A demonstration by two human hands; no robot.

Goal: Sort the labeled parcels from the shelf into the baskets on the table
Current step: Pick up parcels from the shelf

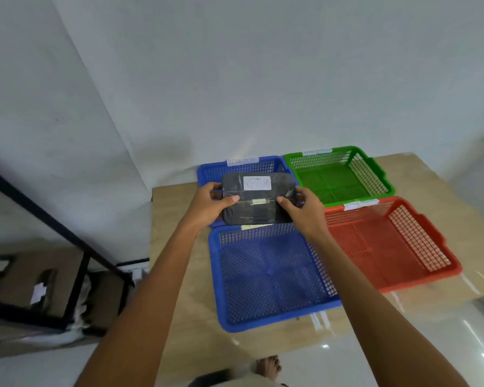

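Note:
A dark grey wrapped parcel (259, 199) with a white handwritten label (257, 182) is held up over the far blue basket (207, 170). My left hand (208, 206) grips its left edge, thumb on top. My right hand (305, 209) grips its right edge the same way. A near blue basket (271, 277) lies just below the parcel. A green basket (338, 174) stands at the back right and a red basket (389, 241) in front of it. The three baskets whose floors show hold no parcels.
The baskets sit on a light wooden table (179, 289) against a white wall. A black metal shelf (76, 269) stands at the left, with several labelled parcels (39, 291) on its lower level. A bare foot (268, 367) shows on the glossy floor below.

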